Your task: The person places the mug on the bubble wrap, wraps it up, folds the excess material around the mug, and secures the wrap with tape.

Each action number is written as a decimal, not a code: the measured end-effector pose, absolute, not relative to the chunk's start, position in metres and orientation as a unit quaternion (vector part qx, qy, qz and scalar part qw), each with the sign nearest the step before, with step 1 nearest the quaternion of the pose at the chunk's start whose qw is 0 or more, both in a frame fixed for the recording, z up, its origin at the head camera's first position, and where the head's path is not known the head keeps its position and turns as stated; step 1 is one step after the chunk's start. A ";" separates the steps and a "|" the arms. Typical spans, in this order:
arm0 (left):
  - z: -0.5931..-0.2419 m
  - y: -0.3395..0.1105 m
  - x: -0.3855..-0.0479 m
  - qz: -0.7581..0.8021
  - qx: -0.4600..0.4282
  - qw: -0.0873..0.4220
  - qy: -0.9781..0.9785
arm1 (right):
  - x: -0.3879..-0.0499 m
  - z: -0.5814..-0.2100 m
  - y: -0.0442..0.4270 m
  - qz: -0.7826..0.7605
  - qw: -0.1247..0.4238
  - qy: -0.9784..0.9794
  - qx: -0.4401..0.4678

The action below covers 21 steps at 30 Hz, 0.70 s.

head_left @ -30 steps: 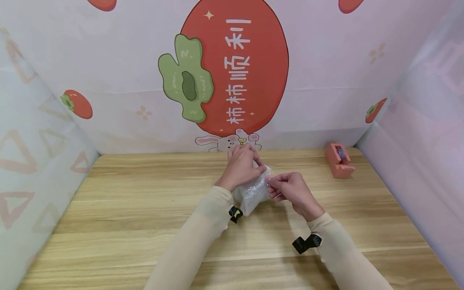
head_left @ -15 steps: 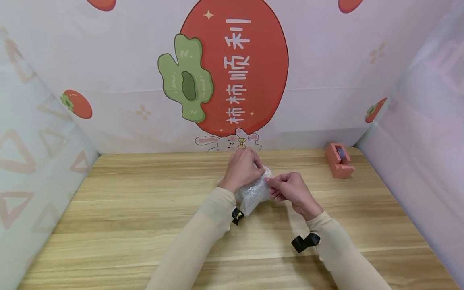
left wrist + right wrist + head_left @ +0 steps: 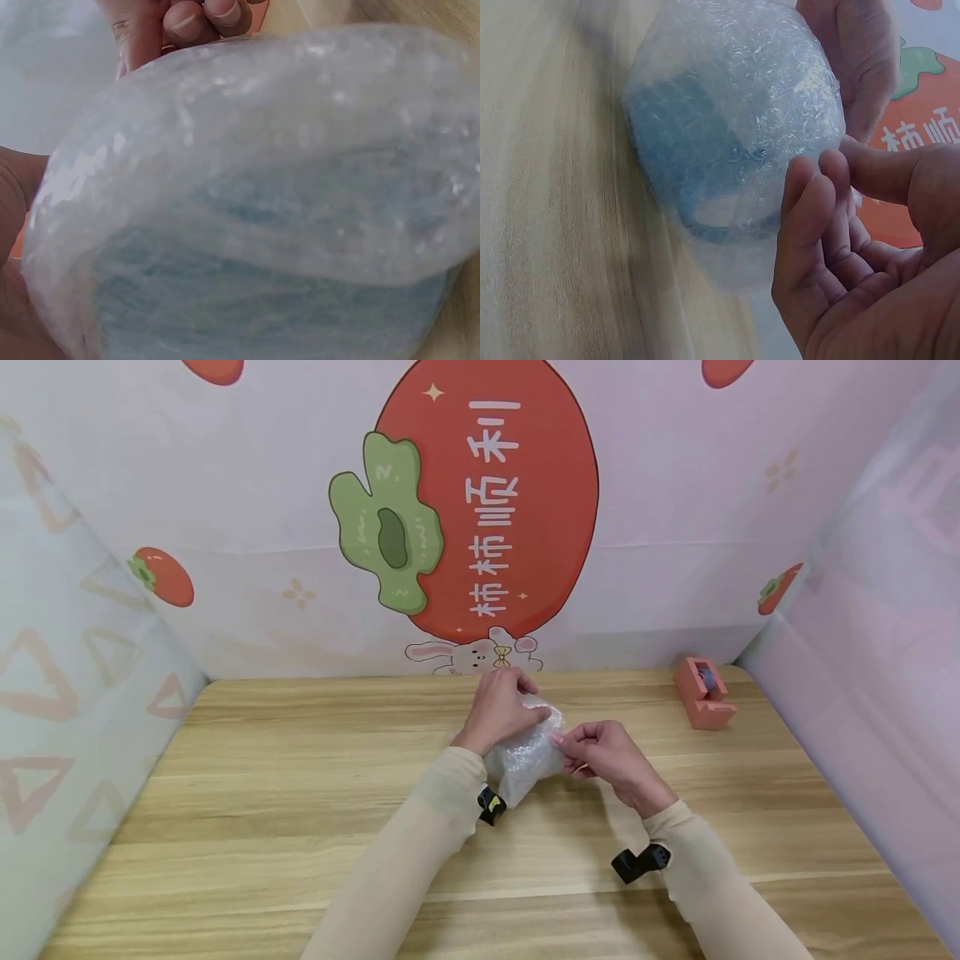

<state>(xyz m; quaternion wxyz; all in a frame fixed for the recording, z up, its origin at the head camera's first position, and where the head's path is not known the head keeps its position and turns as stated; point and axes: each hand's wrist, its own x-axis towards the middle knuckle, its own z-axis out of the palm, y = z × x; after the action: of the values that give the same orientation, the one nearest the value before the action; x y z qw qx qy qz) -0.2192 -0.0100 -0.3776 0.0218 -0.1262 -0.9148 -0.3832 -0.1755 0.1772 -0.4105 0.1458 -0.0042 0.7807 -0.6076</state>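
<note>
A blue mug shows through several layers of bubble wrap; its loop handle is visible in the right wrist view. The bundle rests on the wooden table. My left hand grips it from the far left side, thumb lying over the top of the wrap and the other fingers behind it, partly hidden. At the wrap's right side, my right hand has thumb and index finger pinched together against the plastic edge. Whether a strip of tape sits between those fingertips cannot be seen.
A coral-coloured tape dispenser with a roll in it stands at the table's back right corner. Printed cloth walls with persimmon pictures enclose the wooden table at the back and both sides.
My left thumb has straightened along the top of the wrap, and its fingers have shifted slightly. My right hand has moved a little right and down at the wrap's edge. The bundle stays put.
</note>
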 end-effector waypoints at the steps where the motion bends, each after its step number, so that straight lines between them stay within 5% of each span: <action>1: -0.377 -0.010 -0.219 -0.387 -0.126 0.022 -0.913 | -0.175 -0.410 0.177 -0.606 0.144 0.782 -0.005; 9: -0.378 -0.013 -0.216 -0.429 -0.117 0.027 -0.895 | -0.171 -0.410 0.177 -0.568 0.067 0.820 -0.021; 17: -0.378 -0.034 -0.202 -0.422 -0.098 0.052 -0.900 | -0.167 -0.415 0.174 -0.439 -0.184 0.871 -0.125; 21: -0.379 -0.046 -0.190 -0.365 -0.125 0.080 -0.919 | -0.167 -0.420 0.174 -0.367 -0.255 0.869 -0.213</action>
<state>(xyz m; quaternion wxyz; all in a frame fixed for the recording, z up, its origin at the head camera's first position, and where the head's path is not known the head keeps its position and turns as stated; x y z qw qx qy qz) -0.1898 -0.0457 -0.3792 0.0801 -0.1250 -0.9192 -0.3647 -0.1667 0.1740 -0.4197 -0.2554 -0.2135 0.8687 -0.3670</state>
